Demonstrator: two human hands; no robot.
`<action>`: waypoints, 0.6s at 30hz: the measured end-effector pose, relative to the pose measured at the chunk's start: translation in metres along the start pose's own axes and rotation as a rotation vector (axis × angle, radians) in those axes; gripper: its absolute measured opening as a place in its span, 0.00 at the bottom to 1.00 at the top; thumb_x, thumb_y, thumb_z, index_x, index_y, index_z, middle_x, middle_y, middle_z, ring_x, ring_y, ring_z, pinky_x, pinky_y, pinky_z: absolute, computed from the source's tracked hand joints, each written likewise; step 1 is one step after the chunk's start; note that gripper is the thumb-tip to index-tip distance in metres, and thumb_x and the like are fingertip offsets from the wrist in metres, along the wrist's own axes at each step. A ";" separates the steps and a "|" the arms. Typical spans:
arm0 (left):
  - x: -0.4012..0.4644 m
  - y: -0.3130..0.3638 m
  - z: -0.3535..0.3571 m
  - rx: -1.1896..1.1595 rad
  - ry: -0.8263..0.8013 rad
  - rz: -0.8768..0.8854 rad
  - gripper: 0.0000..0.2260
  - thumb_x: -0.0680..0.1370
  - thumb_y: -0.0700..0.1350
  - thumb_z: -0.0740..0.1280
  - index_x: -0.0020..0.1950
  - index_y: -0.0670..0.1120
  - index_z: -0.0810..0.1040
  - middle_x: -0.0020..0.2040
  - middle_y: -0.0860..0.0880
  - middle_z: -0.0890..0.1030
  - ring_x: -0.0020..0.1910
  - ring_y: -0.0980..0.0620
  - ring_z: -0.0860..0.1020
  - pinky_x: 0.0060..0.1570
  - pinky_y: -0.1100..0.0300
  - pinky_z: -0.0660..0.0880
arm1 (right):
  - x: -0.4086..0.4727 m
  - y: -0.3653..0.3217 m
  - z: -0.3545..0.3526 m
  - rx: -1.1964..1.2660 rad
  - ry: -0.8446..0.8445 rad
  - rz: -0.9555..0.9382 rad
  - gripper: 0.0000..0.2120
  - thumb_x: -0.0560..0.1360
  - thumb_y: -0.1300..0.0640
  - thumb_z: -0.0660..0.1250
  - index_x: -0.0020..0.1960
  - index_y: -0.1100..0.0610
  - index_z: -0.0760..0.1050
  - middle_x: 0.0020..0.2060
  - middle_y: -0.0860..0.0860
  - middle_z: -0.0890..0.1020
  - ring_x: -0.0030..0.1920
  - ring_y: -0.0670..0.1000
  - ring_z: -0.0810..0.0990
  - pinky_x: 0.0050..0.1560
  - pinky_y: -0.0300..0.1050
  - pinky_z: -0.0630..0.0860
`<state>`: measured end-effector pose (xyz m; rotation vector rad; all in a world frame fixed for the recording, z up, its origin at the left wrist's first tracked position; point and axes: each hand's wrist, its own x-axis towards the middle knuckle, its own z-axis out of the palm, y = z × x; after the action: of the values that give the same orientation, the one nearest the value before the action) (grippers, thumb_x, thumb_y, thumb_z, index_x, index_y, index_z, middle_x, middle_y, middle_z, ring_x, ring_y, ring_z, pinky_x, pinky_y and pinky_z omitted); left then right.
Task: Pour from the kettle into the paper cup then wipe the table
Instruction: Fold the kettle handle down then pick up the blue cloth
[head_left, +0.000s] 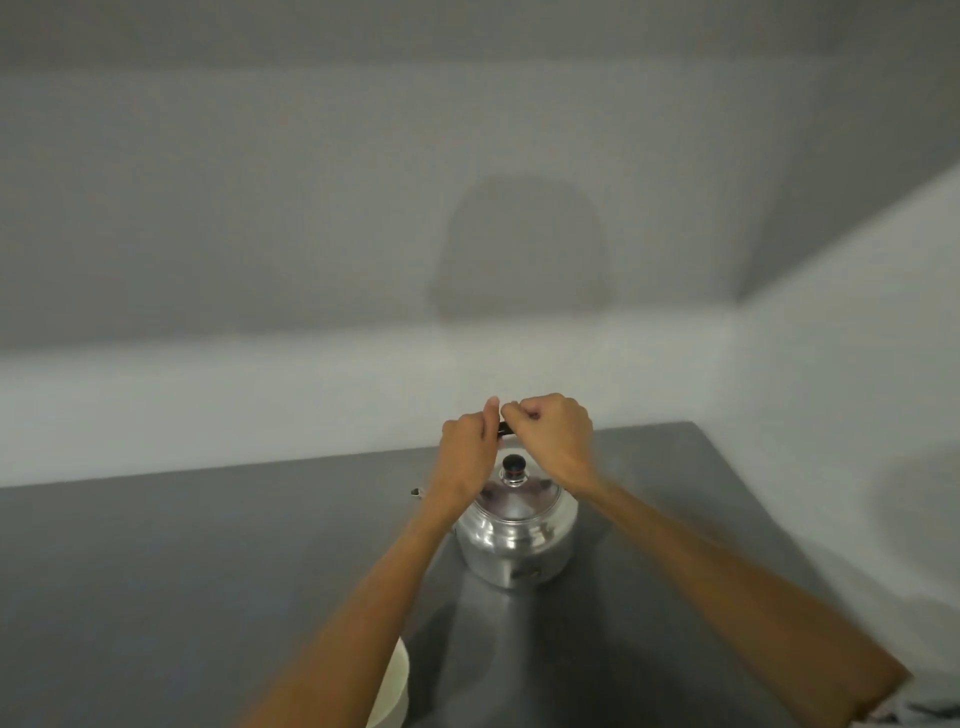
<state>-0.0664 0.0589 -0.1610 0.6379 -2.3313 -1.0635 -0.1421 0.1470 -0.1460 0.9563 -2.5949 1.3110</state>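
A shiny metal kettle (519, 540) with a black lid knob stands upright on the grey table (156, 571), its spout tip poking out to the left behind my forearm. Both hands are raised above it on the dark top handle. My left hand (467, 441) grips the handle's left end, my right hand (553, 431) is closed over its right end, and a short bit of handle shows between them. The white paper cup (397, 686) sits near the bottom edge, mostly hidden behind my left forearm.
A pale wall rises right behind the table and another runs along its right side. The table's far edge lies just beyond the kettle. A bit of crumpled grey cloth (924, 714) shows at the bottom right corner.
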 end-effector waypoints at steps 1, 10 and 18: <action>0.007 -0.002 0.001 0.008 -0.001 -0.002 0.28 0.83 0.52 0.49 0.38 0.36 0.79 0.33 0.42 0.80 0.33 0.48 0.77 0.32 0.69 0.67 | 0.006 0.003 0.004 0.009 0.008 0.003 0.22 0.70 0.55 0.64 0.20 0.55 0.61 0.17 0.49 0.64 0.22 0.48 0.59 0.26 0.41 0.60; 0.063 -0.012 0.007 0.036 0.049 0.038 0.24 0.83 0.50 0.49 0.35 0.42 0.76 0.27 0.52 0.74 0.30 0.51 0.74 0.37 0.61 0.68 | 0.063 0.014 0.034 0.031 0.093 -0.008 0.23 0.69 0.51 0.63 0.19 0.54 0.58 0.14 0.48 0.60 0.20 0.47 0.57 0.26 0.41 0.58; 0.095 -0.015 0.019 0.043 0.076 0.046 0.26 0.83 0.50 0.48 0.43 0.38 0.80 0.33 0.47 0.79 0.32 0.47 0.76 0.40 0.55 0.74 | 0.091 0.023 0.040 0.037 0.140 -0.041 0.24 0.71 0.54 0.63 0.19 0.53 0.58 0.14 0.47 0.60 0.20 0.47 0.58 0.26 0.41 0.59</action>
<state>-0.1480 0.0040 -0.1608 0.6261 -2.2975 -0.9550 -0.2203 0.0822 -0.1567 0.8842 -2.4432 1.3676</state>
